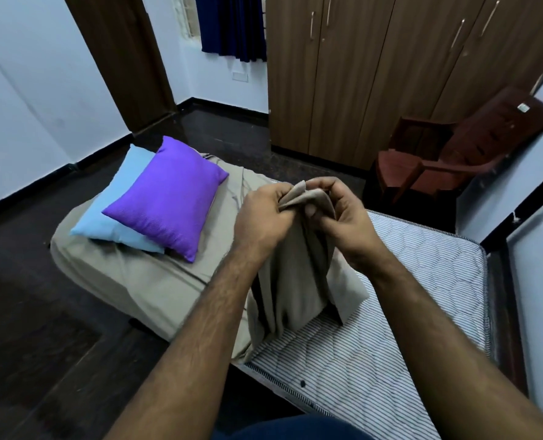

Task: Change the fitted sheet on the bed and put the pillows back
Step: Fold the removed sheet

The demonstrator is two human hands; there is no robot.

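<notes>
A beige fitted sheet (155, 281) covers the far left part of the bed and is pulled up off the near part. My left hand (260, 217) and my right hand (343, 217) both grip a gathered edge of this sheet, lifted above the bed so the cloth hangs down in folds. The striped mattress (390, 312) lies bare under and to the right of my hands. A purple pillow (168, 198) lies on top of a light blue pillow (111, 214) at the far left end of the bed, on the sheet.
A dark bed frame (505, 281) runs along the right wall. A brown plastic chair (448, 154) stands beyond the bed, in front of a wooden wardrobe (375, 74). Dark floor (25, 312) lies to the left, with a door (121, 58) at the back.
</notes>
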